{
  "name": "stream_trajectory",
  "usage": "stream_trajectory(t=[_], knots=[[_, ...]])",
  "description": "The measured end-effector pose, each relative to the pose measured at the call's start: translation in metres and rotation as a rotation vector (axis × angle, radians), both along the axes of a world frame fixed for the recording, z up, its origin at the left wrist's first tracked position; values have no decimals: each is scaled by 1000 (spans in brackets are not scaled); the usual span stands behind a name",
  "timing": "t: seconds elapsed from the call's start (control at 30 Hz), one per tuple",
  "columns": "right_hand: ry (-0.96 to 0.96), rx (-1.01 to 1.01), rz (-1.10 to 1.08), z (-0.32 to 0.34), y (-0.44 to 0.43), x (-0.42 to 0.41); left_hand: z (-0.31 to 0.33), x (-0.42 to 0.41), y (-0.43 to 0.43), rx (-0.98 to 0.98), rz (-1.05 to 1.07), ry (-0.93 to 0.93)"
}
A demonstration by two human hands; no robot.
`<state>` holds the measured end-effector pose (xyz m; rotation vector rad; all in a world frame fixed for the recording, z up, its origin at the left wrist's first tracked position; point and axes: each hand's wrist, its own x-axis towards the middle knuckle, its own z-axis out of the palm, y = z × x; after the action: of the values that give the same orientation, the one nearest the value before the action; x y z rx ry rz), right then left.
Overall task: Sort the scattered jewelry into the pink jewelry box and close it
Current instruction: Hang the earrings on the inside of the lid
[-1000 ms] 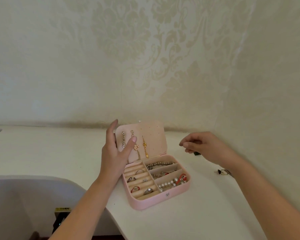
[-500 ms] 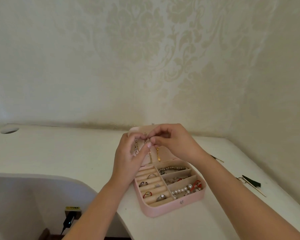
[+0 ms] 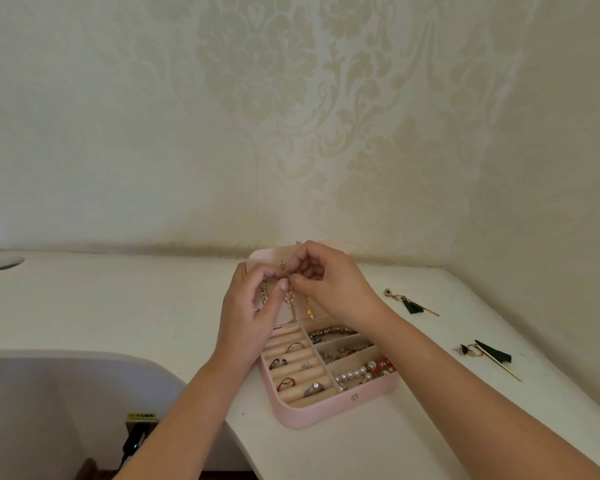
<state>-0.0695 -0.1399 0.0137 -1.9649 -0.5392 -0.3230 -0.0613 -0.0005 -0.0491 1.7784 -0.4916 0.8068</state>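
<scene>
Both left hand (image 3: 248, 317) and right hand (image 3: 329, 282) pinch a small earring (image 3: 283, 265), fingers curled; it sits at the lid (image 3: 264, 254) of the jewelry box (image 3: 326, 412).

faced cream damask-patterned wallpaper (image 3: 291, 98) above a white desk (image 3: 118, 306) with a round cable hole (image 3: 5, 263) at its far left corner.

Both bare forearms reach in from the bottom edge, angling toward each other. The left hand (image 3: 253, 317) is raised with its back toward the camera, thumb pointing up, fingers curled over at the top. The right hand (image 3: 329, 284) comes in from the other side, knuckles high, fingers curled, thumb and forefinger pinched on a small gold earring (image 3: 283, 265). The two hands' fingertips meet and touch. Whether the left hand grips anything can't be told from here.
</scene>
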Motion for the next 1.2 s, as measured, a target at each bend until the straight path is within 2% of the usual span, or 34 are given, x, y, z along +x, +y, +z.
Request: stream_trajectory(t=[0.47, 0.73, 1.1, 1.2], knots=[[-177, -175, 40, -1, -1, -5, -1, 1, 0, 27, -12, 31], [-136, -114, -24, -2, 2, -1, 1, 0, 0, 19, 14, 20], [-314, -396, -75, -3, 3, -3, -3, 2, -1, 67, 34, 21], [-288, -388, -93, -4, 4, -2, -3, 2, -1, 60, 36, 28]])
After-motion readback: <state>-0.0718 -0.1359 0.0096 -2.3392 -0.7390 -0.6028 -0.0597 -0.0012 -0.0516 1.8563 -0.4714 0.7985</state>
